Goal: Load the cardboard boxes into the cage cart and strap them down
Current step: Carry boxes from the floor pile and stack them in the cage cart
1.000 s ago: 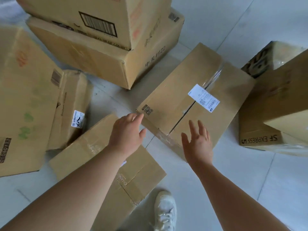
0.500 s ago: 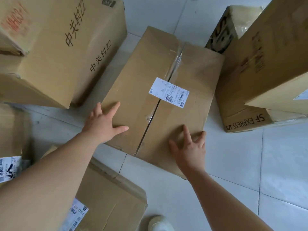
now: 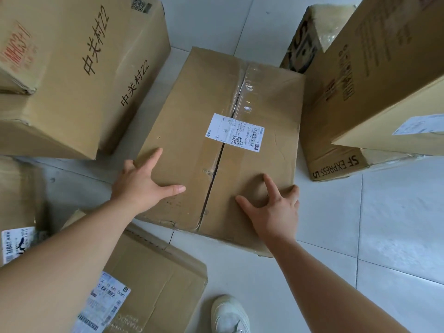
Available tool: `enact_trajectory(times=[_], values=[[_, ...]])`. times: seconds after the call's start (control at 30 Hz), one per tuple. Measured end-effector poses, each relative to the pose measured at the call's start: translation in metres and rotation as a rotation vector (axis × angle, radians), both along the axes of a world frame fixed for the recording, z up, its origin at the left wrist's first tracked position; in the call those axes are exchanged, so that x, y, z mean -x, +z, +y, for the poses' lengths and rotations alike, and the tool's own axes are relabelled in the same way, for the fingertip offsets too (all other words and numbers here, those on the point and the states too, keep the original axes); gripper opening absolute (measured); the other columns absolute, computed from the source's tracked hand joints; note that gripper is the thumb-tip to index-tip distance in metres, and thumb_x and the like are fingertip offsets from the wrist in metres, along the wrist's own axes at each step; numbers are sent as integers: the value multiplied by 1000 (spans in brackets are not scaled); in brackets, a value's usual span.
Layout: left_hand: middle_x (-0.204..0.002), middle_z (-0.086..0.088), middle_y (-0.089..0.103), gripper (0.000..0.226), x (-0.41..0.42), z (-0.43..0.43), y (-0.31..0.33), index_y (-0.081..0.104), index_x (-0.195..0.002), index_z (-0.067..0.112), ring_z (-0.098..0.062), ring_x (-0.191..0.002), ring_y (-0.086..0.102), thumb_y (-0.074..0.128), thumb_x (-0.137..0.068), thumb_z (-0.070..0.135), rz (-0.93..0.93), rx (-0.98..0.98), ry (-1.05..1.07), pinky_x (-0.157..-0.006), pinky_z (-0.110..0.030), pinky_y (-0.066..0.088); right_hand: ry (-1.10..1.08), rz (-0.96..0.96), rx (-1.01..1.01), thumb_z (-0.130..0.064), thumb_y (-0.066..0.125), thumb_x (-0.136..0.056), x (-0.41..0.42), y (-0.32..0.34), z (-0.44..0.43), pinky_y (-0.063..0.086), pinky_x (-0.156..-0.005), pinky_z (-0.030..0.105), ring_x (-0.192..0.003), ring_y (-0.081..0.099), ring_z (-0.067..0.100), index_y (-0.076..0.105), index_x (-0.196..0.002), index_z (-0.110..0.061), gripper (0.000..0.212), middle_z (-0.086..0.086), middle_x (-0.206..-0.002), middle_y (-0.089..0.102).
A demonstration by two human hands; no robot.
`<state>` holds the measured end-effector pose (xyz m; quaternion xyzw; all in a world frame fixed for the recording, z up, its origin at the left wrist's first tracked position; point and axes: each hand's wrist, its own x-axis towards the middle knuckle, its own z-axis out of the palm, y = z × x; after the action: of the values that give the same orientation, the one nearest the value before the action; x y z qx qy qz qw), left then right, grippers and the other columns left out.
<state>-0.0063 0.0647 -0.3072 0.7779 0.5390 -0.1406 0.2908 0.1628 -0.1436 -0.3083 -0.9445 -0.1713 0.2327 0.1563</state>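
A flat brown cardboard box (image 3: 192,131) lies on the tiled floor in the middle of the view, its seam taped and a white shipping label (image 3: 235,132) on top. My left hand (image 3: 141,186) sits at its near left edge, thumb flat on the top and fingers over the side. My right hand (image 3: 271,207) rests on the near right corner with spread fingers, the outer ones curling over the right edge. No cage cart or strap is in view.
More boxes ring the spot: a large one with black characters (image 3: 79,68) at the left, an SF Express box (image 3: 341,131) at the right with another box leaning on it, a labelled box (image 3: 153,280) near my foot. My white shoe (image 3: 229,313) stands below.
Both hands reached forward from above the floor and landed on the middle box's near corners. The view closed in on the box; fingers now wrap its side edges.
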Motion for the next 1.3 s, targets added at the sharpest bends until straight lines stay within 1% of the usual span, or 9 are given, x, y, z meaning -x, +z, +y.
enact_trajectory(times=[0.13, 0.33, 0.5, 0.67, 0.8, 0.9, 1.0, 1.13, 1.3], values=[[-136, -11, 31, 104, 11, -12, 51, 22, -141, 55, -32, -117, 47, 65, -51, 82, -1, -28, 42, -93, -40, 46, 32, -15, 5, -79, 61, -59, 0, 53, -9, 37, -103, 36, -120, 44, 28, 43, -132, -47, 82, 8, -140, 28], [-130, -12, 36, 106, 37, -48, 134, 28, -138, 55, -34, -118, 46, 59, -43, 90, 7, -31, 104, -99, -45, 42, 78, 16, -5, -79, 64, -55, 9, 145, -37, 45, -92, 33, -109, 53, 22, 53, -124, -44, 78, 0, -123, 38], [-135, -15, 35, 104, 58, -88, 216, 26, -139, 54, -35, -120, 45, 57, -46, 91, 15, -44, 111, -100, -46, 42, 106, 4, -2, -80, 64, -54, 22, 232, -70, 46, -93, 33, -108, 55, 21, 53, -122, -46, 77, 1, -128, 37], [-133, -15, 34, 113, 80, -122, 301, 25, -138, 56, -36, -122, 42, 52, -35, 97, -48, -39, 201, -101, -46, 40, 161, -15, -6, -80, 63, -56, 36, 321, -98, 44, -95, 33, -114, 53, 22, 50, -124, -49, 76, 3, -137, 33], [-135, -13, 34, 104, 94, -157, 382, 26, -140, 53, -34, -123, 42, 59, -48, 88, -17, -84, 245, -97, -42, 41, 221, -11, -30, -81, 61, -55, 43, 383, -116, 44, -99, 36, -121, 50, 24, 48, -126, -50, 79, 7, -145, 30], [-139, -14, 33, 103, 109, -187, 436, 24, -142, 53, -34, -125, 41, 56, -51, 88, 11, -128, 293, -98, -43, 39, 301, -27, -59, -82, 61, -54, 46, 429, -126, 46, -97, 36, -123, 49, 25, 49, -126, -50, 79, 8, -148, 28], [-138, -16, 35, 106, 129, -221, 481, 21, -142, 54, -36, -123, 43, 52, -48, 92, 13, -156, 405, -97, -44, 40, 410, -44, -109, -83, 59, -52, 49, 472, -134, 47, -97, 37, -124, 48, 25, 49, -125, -52, 80, 8, -148, 29], [-135, -16, 38, 103, 151, -276, 539, 24, -141, 55, -35, -121, 43, 54, -49, 90, -27, -221, 581, -96, -40, 41, 580, -59, -180, -83, 59, -53, 54, 530, -144, 48, -94, 37, -121, 48, 22, 49, -126, -50, 80, 3, -139, 34], [-137, -14, 41, 102, 174, -351, 589, 22, -141, 54, -34, -123, 42, 52, -52, 91, -40, -257, 769, -98, -43, 39, 799, -100, -217, -82, 58, -55, 67, 596, -164, 48, -92, 35, -118, 49, 22, 49, -127, -47, 81, 1, -131, 37]])
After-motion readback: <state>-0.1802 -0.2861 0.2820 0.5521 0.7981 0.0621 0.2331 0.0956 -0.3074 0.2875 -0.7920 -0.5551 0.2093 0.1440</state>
